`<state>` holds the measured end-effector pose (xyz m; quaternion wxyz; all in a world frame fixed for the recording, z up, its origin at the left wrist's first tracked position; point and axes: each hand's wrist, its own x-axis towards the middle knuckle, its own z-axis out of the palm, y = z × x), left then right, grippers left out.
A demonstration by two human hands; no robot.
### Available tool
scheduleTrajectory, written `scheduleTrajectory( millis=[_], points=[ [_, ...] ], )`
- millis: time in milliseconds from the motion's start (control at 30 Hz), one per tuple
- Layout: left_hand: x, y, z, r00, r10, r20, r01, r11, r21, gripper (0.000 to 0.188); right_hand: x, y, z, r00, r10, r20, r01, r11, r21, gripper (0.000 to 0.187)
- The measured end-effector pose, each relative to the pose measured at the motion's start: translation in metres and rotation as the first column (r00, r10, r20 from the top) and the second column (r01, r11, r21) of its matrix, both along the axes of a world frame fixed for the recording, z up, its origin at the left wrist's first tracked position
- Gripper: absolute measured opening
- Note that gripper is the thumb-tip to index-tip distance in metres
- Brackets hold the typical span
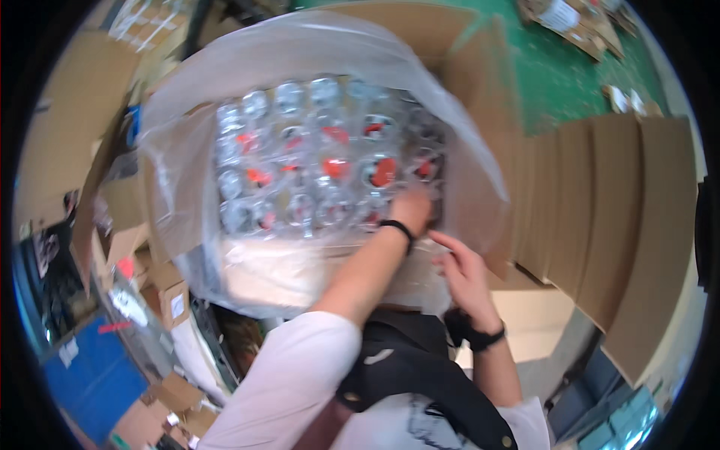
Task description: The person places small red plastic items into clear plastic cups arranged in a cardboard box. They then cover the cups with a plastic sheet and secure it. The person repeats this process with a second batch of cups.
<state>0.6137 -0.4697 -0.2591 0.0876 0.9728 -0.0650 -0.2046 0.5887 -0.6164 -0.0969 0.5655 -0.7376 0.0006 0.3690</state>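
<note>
Rows of clear, round plastic containers [334, 166], several with red pieces in or on them, stand in a large cardboard box [491, 97]. A translucent plastic liner [300, 41] bulges up around them and over the box's sides. My left hand [415, 206] reaches down among the containers at the near right corner; its fingers are hidden and blurred. Close by, at the box's near right side, my right hand [461, 274] has its index finger stretched toward the left hand. Nothing shows in the right hand's grasp. A pale cardboard strip [277, 274] lies along the near side, inside the liner.
Large flat cardboard sheets [604, 217] stand in a row to the right. Small opened cartons [169, 292] and a blue panel [97, 379] are at the lower left. Beyond the box, cardboard scraps [574, 22] lie on a green floor [555, 82].
</note>
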Motion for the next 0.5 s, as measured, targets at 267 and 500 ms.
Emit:
scheduleTrajectory(
  millis=[267,500],
  points=[
    [-0.081,0.087,0.165,0.878,0.459,0.136,-0.293,0.739,-0.606,0.066,-0.011,0.008,0.007,0.986,-0.116,0.123,0.101,0.987,0.127,0.023],
    [-0.356,0.245,0.252,0.063,0.966,0.250,-0.948,0.137,-0.289,0.054,-0.027,0.074,-0.016,0.968,0.131,0.214,-0.134,0.991,0.000,0.021]
  ],
)
